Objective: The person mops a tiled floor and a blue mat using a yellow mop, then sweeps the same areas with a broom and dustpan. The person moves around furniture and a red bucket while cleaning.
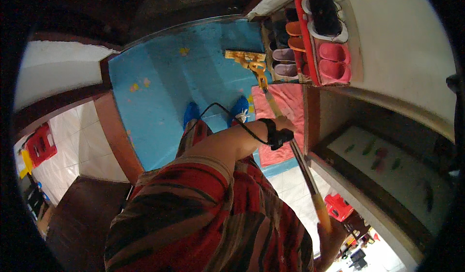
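A mop (pixel 301 161) with a metal and yellow pole runs slantwise down the right side. Its flat yellow head (pixel 245 56) rests on the blue floor covering beside the shoe rack. My left hand (pixel 286 123) crosses over to the right and is closed round the middle of the pole. On that wrist sits a black device (pixel 279 137) with a cable looping away from it. Near the pole's upper end, at the lower right, my right hand (pixel 331 237) is wrapped round it, partly in shadow. A pink cloth mat (pixel 283 105) lies beneath the pole.
A shoe rack (pixel 312 61) with a red edge holds pink, lilac and orange slippers along the right wall. My feet in blue shoes (pixel 239 111) stand on the blue floor covering (pixel 167 78). Red plastic stools (pixel 338 207) stand on white tiles behind. Door frames (pixel 116 131) border both sides.
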Demonstrator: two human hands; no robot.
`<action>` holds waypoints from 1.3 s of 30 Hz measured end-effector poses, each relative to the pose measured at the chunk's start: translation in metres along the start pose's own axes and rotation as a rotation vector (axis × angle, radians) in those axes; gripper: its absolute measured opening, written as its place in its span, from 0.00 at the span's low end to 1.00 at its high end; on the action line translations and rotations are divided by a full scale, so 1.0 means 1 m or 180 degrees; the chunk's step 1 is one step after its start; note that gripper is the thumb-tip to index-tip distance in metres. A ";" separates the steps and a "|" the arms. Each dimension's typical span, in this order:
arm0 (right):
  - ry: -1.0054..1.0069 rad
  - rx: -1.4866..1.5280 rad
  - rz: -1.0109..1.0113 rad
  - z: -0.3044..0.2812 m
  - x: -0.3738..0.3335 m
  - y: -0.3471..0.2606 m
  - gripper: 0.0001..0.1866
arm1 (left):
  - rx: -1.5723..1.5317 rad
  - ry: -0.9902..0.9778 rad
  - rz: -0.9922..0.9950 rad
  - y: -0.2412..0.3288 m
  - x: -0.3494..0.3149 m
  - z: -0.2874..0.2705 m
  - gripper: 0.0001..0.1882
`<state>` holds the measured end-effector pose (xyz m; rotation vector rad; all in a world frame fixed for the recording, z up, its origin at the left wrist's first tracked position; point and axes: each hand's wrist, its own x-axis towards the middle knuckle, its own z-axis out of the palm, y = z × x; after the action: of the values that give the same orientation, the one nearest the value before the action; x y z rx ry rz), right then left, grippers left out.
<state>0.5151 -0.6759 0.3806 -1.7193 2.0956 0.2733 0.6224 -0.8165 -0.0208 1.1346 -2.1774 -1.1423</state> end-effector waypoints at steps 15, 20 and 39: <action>0.0560 -0.0363 -0.0716 0.041 -0.031 -0.040 0.21 | 0.0451 0.1588 -0.0163 -0.020 -0.045 0.022 0.04; 0.0140 -0.0134 -0.0558 0.088 -0.061 0.014 0.24 | 0.0914 0.1589 -0.0340 0.008 -0.077 0.055 0.01; -0.0797 0.0527 0.1616 0.065 -0.319 0.172 0.20 | -0.0175 -0.1805 0.0802 0.218 -0.242 0.223 0.08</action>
<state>0.4094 -0.3288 0.4417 -0.9834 2.2559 0.4226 0.5087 -0.4425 0.0323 0.5228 -2.5831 -1.5274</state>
